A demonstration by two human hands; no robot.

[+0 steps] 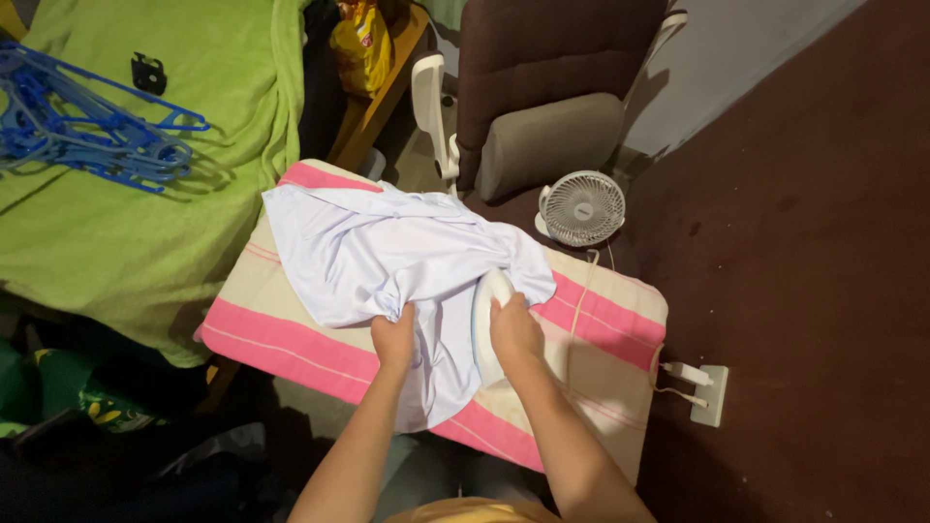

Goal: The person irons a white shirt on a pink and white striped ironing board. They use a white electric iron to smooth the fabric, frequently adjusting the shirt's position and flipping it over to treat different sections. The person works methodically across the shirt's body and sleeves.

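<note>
**Two hands at a padded board, one on cloth, one on an iron**

The left hand [395,339] bunches a fold of the pale lilac garment [407,254], fingers closed into the fabric. The right hand [514,329] is wrapped around the handle of a white iron [487,324], which stands on the cloth near the board's middle. The garment lies crumpled across a board covered in a pink-and-cream striped towel [601,324]. Beyond the far edge sits a small white fan [582,207], and behind it a brown chair [542,87]. To the left, a green blanket [145,223] carries a heap of blue hangers [87,131]. The floor [804,242] is dark maroon; a white wall socket [712,395] with a plug sits at the right.
</note>
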